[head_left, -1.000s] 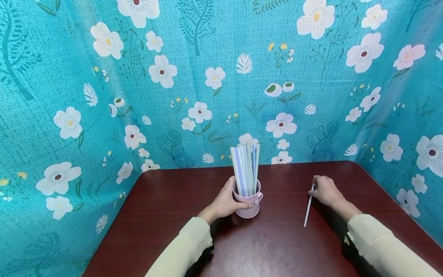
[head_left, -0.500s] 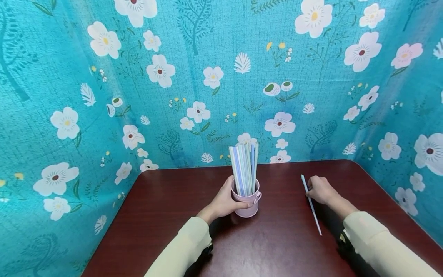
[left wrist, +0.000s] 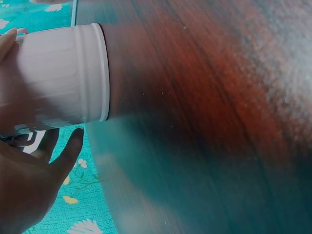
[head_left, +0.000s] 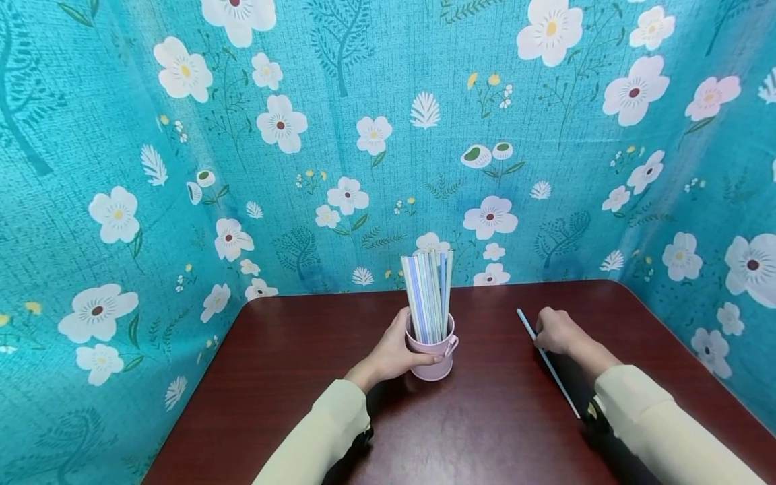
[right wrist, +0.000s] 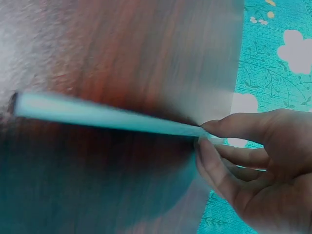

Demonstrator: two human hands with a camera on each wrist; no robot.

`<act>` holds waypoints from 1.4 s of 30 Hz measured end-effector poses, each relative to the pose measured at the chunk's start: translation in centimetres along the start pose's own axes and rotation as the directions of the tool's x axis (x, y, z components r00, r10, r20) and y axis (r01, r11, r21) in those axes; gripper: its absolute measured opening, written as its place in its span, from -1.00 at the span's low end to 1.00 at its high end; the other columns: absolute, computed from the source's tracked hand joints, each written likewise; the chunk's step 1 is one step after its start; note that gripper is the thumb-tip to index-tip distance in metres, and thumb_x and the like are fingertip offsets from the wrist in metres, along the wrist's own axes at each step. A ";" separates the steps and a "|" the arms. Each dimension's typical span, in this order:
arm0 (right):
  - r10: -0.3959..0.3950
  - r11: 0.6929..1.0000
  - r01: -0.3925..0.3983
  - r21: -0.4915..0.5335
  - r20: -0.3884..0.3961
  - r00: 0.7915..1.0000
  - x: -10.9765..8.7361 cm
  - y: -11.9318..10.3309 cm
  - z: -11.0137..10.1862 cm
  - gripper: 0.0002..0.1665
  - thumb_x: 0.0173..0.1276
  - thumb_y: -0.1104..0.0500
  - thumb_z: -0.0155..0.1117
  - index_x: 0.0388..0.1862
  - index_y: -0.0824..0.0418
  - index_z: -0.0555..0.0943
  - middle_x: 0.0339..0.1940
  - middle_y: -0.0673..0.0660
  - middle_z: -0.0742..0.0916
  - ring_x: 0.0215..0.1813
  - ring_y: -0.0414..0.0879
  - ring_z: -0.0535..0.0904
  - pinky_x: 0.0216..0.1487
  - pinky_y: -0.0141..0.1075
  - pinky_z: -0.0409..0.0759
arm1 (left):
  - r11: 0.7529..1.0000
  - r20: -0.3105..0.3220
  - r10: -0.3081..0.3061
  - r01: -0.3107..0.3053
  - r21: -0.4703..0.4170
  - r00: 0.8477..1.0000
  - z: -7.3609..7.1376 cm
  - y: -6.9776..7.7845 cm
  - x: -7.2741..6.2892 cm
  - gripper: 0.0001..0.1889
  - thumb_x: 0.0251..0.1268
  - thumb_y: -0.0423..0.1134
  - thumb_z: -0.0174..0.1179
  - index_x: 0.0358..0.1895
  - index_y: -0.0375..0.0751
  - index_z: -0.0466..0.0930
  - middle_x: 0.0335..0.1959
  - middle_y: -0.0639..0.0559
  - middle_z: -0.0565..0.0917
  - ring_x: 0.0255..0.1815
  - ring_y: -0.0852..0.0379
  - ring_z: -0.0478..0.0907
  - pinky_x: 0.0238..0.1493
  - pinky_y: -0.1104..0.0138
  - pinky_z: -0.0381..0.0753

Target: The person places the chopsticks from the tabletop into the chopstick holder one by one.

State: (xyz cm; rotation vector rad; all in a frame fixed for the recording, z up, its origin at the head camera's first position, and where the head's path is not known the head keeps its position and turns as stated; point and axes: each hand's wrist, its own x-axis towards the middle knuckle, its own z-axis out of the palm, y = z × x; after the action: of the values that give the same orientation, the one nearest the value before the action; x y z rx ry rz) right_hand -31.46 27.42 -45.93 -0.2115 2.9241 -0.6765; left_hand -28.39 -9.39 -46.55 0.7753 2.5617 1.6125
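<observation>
In the head view my left hand [head_left: 388, 351] grips a small pale pink bucket [head_left: 432, 368] upright on the table, thumb across its front and fingers behind. A bundle of straws [head_left: 427, 296], white, blue and green, stands in it. The left wrist view has the bucket's side [left wrist: 53, 73] and base rim, with fingers of the left hand [left wrist: 29, 180] around it. Right of the bucket, my right hand [head_left: 558, 331] pinches a single pale blue straw [head_left: 559, 381] near its middle, slanted low over the tabletop. Thumb and fingertips of the right hand [right wrist: 278, 165] meet on the straw [right wrist: 97, 113] in the right wrist view.
The dark red-brown wooden table [head_left: 485, 438] has a rounded far right corner. Turquoise flowered cloth [head_left: 388, 168] hangs behind it and along both sides. A small loop handle [head_left: 452, 346] sticks out on the bucket's right side.
The straw in my right hand has turned: its far end swings left and its near end right, toward the wrist. The hand has shifted slightly left. My left hand and bucket stay put.
</observation>
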 end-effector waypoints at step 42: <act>-0.147 0.917 0.229 0.327 -0.256 0.955 -0.8 -5.0 -4.6 -0.77 0.46 0.25 0.31 -0.08 0.44 0.63 -0.31 0.22 0.79 -0.33 0.06 0.77 -0.34 -0.30 0.62 | 0.999 0.001 -0.030 0.030 0.019 1.000 -0.1 0.2 -0.1 0.08 -0.07 -0.17 0.67 0.51 -0.04 0.13 0.36 0.05 0.41 0.32 0.13 0.44 0.41 0.12 0.38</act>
State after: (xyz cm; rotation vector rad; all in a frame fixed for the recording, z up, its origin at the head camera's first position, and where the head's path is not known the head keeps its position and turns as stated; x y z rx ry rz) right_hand -30.89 25.04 -39.54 -0.4058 2.9422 -1.3231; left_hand -28.30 -9.42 -46.39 0.7349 2.5781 1.5811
